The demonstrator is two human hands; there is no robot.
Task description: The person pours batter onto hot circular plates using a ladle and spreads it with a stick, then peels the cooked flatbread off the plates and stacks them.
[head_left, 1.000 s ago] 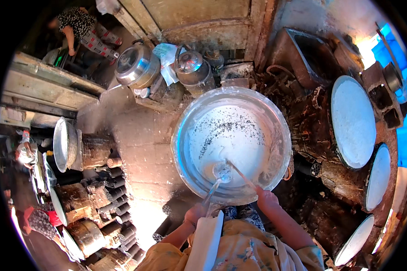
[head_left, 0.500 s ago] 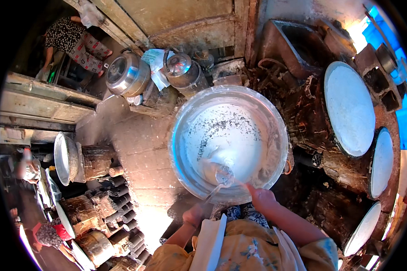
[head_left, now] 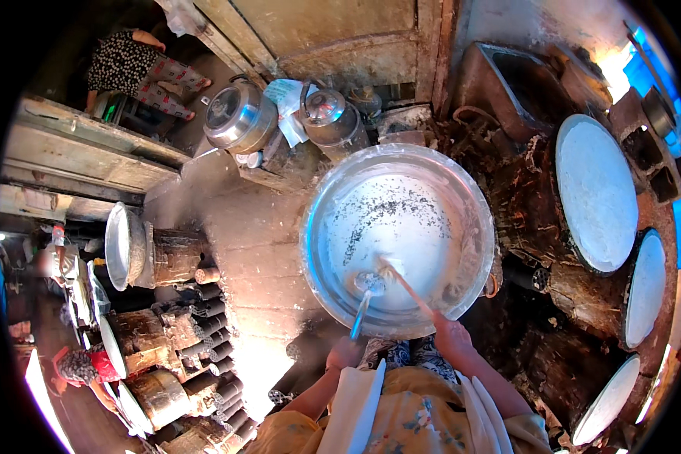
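Note:
A wide metal basin [head_left: 319, 284] stands right in front of me, holding a white, batter-like mix [head_left: 386, 189] with dark specks scattered over its far part. My left hand [head_left: 346, 353] is closed round the handle of a metal ladle [head_left: 361, 309]; the ladle's bowl lies in the near left part of the basin. In my right hand [head_left: 452, 340], at the near rim, is a slim wooden stick [head_left: 410, 287]. It slants left and away, and its far tip touches the mix, so the tip's shape is partly hidden.
Drum stoves with round whitish tops [head_left: 598, 193] line the right side. Behind the basin stand a lidded metal pot [head_left: 240, 117] and a kettle [head_left: 331, 125]. Dark cylindrical briquettes [head_left: 216, 340] are stacked at left. One person [head_left: 121, 68] bends at far left, another [head_left: 87, 367] is lower left.
The ladle's bowl and the stick have moved apart; the stick's tip now reaches farther into the mix. My left hand has shifted slightly right. The whole view has also shifted a little.

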